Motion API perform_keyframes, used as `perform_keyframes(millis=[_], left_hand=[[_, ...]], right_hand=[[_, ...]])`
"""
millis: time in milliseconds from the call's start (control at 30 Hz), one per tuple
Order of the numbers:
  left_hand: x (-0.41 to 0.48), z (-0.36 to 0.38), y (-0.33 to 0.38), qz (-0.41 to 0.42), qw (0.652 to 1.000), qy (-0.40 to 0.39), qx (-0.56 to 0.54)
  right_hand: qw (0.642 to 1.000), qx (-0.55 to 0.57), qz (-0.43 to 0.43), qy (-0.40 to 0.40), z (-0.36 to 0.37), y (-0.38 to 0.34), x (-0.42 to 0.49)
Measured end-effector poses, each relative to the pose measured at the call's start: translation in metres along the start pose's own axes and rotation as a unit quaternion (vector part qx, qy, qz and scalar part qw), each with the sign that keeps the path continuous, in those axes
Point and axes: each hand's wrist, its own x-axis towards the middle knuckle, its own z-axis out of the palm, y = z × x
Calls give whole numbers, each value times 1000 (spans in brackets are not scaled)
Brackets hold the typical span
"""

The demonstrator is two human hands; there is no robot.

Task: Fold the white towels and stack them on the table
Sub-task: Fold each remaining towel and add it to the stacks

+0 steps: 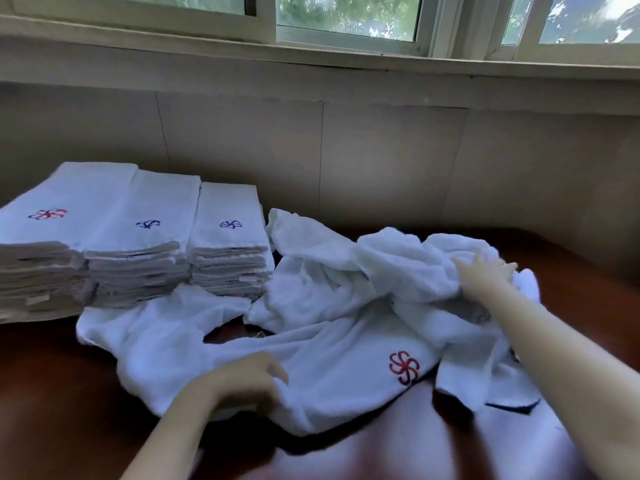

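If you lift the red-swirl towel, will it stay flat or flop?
Probably flops: the red-swirl towel lies wrinkled and bunches at the left hand. Likely light and not slippery, given its thin, fluffy look.

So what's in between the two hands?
In the head view, a spread white towel with a red swirl mark lies between the left hand and right hand.

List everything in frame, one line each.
Folded towel stacks: three, white, table's rear left, side by side.
Spread towel: one, white with red emblem, front centre.
Crumpled towels: count unclear, white, centre right, behind it.
Table: one, dark red-brown, underneath.
Wall: beige, behind the table.
Window: white-framed, top.
Left hand: grips Spread towel's near edge.
Right hand: on Crumpled towels; grip unclear.
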Motion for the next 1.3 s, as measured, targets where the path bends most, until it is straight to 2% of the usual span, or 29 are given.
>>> perform_keyframes(millis=[67, 133, 200, 267, 300, 333, 400, 500, 600, 700, 767, 833, 900, 1000, 1067, 1133, 1167, 1233, 1300], left_hand=[[-1, -2, 12, -24, 999, -37, 1], [1, 5, 25, -34, 993, -96, 67], [5, 15, 34, -34, 977, -152, 142], [7, 22, 39, -29, 969, -166, 179], [6, 23, 39, -32, 970, -162, 178], [5, 22, 37, -36, 972, -161, 166], [-2, 15, 31, -54, 977, -156, 138], [-14, 0, 14, -102, 984, -98, 110], [-21, -14, -5, -92, 990, -58, 90], [-26, -21, -26, -88, 993, -10, 79], [-23, -23, -35, -64, 996, 18, 67], [-13, -19, -39, -28, 996, 52, 65], [3, -12, -39, 4, 989, 121, 91], [22, 3, -32, -5, 948, 276, 159], [29, 11, -26, 3, 927, 317, 199], [31, 12, -20, 37, 948, 260, 179], [29, 10, -16, 53, 966, 211, 139], [13, 4, -8, 38, 992, 87, 89], [-11, -4, -6, -15, 994, -66, 88]], right_hand=[[999, -13, -37, 10, 1, -21, -21], [986, 62, -116, 99, -9, -57, -52], [929, 201, -281, 136, -20, -103, -90], [851, 201, -479, 80, -23, -154, -128], [828, 171, -534, 11, -21, -177, -142], [822, 150, -547, -51, -19, -193, -148], [853, 163, -489, -85, -19, -208, -135], [912, 171, -372, 2, -15, -187, -88], [939, 172, -298, 12, 3, -144, -44], [953, 248, -175, -25, 20, -87, -16], [972, 200, -115, -52, 27, -56, -7], [984, 116, -112, -79, 28, -44, -13], [981, 106, -143, -80, 30, -46, -34], [964, 197, -178, -29, 29, -58, -75], [933, 300, -194, -34, 23, -68, -104], [904, 362, -219, -61, 19, -76, -131], [903, 354, -234, -63, 17, -79, -141], [925, 289, -243, -38, 12, -77, -150], [941, 201, -268, -53, 2, -71, -154]])
